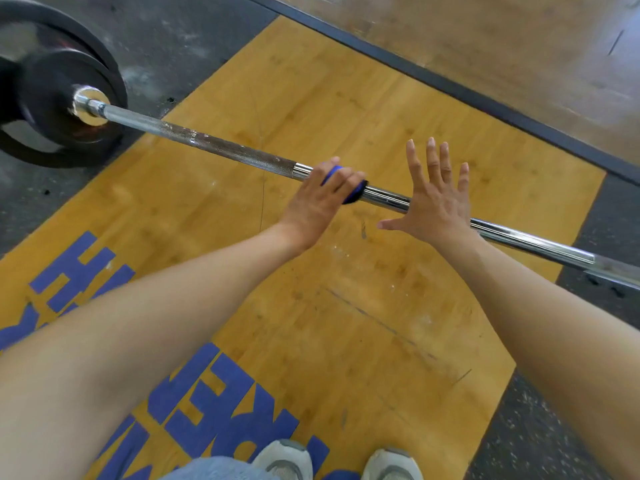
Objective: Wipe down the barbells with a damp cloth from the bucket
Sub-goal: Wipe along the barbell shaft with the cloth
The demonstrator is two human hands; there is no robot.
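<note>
The left hand [320, 199] is wrapped over the barbell [221, 148], fingers curled round a blue cloth [348, 188] that it presses onto the shiny smooth stretch of the shaft, just past the knurled part. The right hand [434, 199] is spread wide, fingers straight and splayed, palm down right over the bar beside the cloth, gripping nothing; whether it touches the steel, I can't tell. The bar runs slantwise above a yellow wooden platform [346, 98] with blue lettering, black plates [52, 98] loaded on its far left end. Two pale sneakers [287, 459] stand at the platform's near edge.
</note>
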